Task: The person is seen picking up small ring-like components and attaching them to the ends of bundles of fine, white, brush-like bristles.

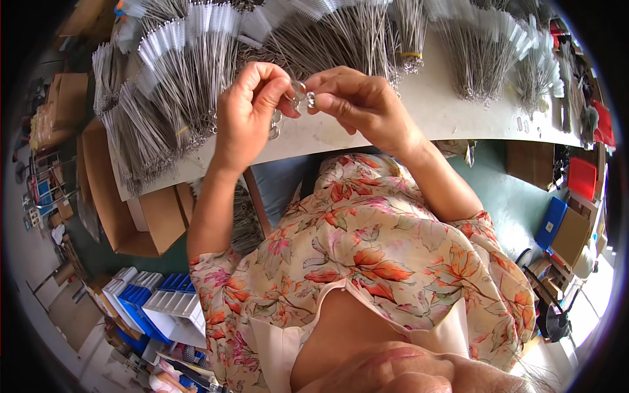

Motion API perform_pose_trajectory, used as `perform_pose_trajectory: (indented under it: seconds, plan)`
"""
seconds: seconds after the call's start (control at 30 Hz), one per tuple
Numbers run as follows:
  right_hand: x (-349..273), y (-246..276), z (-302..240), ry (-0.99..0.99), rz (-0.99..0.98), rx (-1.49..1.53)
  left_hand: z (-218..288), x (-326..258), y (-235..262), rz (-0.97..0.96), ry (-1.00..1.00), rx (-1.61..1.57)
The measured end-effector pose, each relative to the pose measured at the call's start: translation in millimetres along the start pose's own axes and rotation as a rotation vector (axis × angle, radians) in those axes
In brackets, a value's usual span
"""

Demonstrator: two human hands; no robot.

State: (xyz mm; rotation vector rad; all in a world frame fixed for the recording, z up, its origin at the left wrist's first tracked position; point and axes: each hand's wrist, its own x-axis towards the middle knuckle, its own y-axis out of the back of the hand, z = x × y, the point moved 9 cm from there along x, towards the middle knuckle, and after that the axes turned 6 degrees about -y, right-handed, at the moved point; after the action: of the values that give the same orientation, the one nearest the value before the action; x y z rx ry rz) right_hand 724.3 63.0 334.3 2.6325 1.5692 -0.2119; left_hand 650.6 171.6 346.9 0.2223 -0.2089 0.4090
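Both my hands are raised in front of the table's near edge, fingertips almost meeting. My left hand (244, 114) is closed in a pinch on shiny metal rings (298, 96), some hanging below its fingers. My right hand (367, 105) is closed too, thumb and forefinger pinching at a small shiny ring piece (310, 99) beside them. Whether the pieces are linked is too small to tell. Just beyond my hands lie bundles of thin wire-handled brushes (187, 65) with white bristle ends.
More brush bundles (481, 59) cover the back and right of the white table (419, 118). An open cardboard box (141, 223) stands at the left below its edge. Blue and white bins (157, 301) are lower left; a red bin (582, 178) is at the right.
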Motion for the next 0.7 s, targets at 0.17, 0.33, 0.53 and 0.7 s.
perform_pose_trajectory:
  seconds: [0.17, 0.33, 0.53, 0.7]
  plan:
    - [-10, -23, -8, -0.017, -0.136, 0.328, 41, -16, 2, 0.204, -0.360, 0.302]
    - [-47, -28, -58, 0.807, 0.157, -0.369, 45, -28, 9, 0.261, -0.310, -0.126]
    - [-75, -41, -77, 1.203, 0.298, -0.781, 56, -35, 1, 0.110, -0.212, -0.385]
    - [-70, -47, -76, 1.167, 0.217, -0.882, 60, -39, 7, 0.084, -0.159, -0.206]
